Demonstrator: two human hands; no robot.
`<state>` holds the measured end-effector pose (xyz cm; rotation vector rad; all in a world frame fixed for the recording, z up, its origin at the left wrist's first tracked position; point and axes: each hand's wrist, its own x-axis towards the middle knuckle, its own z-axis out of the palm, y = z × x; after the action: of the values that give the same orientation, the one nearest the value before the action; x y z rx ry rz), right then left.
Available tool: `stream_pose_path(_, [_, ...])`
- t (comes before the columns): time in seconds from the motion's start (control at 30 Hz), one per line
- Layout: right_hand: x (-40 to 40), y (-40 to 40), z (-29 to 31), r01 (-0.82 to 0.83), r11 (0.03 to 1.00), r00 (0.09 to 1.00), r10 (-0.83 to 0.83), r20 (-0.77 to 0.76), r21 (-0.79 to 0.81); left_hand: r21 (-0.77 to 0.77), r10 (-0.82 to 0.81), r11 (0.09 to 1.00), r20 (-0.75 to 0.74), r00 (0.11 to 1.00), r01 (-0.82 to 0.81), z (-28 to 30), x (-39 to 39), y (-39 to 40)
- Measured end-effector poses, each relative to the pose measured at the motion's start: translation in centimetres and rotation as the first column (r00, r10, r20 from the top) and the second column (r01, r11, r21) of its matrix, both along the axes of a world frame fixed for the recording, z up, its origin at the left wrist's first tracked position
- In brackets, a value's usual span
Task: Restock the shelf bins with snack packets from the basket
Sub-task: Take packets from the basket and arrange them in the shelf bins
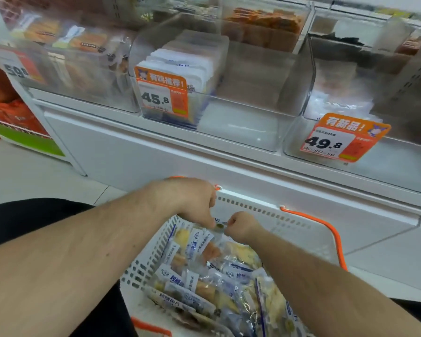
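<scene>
White shelf unit (156, 152) spans the upper frame from 9 to 3 o'clock. On it, a row of clear plastic bins: centre bin (253, 117) at 12 o'clock holds a standing stack of white-and-blue packets (180, 66) against its left wall, right portion bare. Orange price tag "45.8" (162, 92) on its front. Right-hand bin (299, 139) at 2 o'clock carries an orange tag "49.8" (338, 138). Left bin (71, 69) at 10 o'clock holds tan packaged goods, blurred.

White perforated basket (146, 259) with orange handles at 6 o'clock, on the floor just in front of the shelf base, filled with clear snack packets (204, 283) bearing blue-and-white labels.

Left hand (192, 200) and right hand (241, 226) meet at the basket's far end, just past centre frame. Both have fingers curled down, pinching the top edge of one packet (219, 227) between them; exact finger contact is partly hidden.
</scene>
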<state>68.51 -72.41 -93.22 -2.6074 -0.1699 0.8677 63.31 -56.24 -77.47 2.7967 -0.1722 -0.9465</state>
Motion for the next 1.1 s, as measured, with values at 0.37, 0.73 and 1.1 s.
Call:
stream_pose_path(0.37, [-1.1,0.7,-8.1,0.042,0.998,0.951,-0.057,-0.303,-0.056,-0.023,-0.046,0.999,-0.064,0.997,0.045,-0.9,2.6,-0.6])
stream_pose_path(0.73, [-0.3,0.7,-5.2,-0.125,0.992,0.986,0.12,-0.117,-0.033,0.011,-0.02,1.0,-0.071,0.997,0.021,-0.5,2.0,-0.5])
stream_pose_path(1.1, [2.3,-5.9,11.5,-0.293,0.948,0.95,0.275,0.149,0.124,-0.26,0.259,0.937,0.073,0.963,-0.232,-0.3,0.2,-1.1])
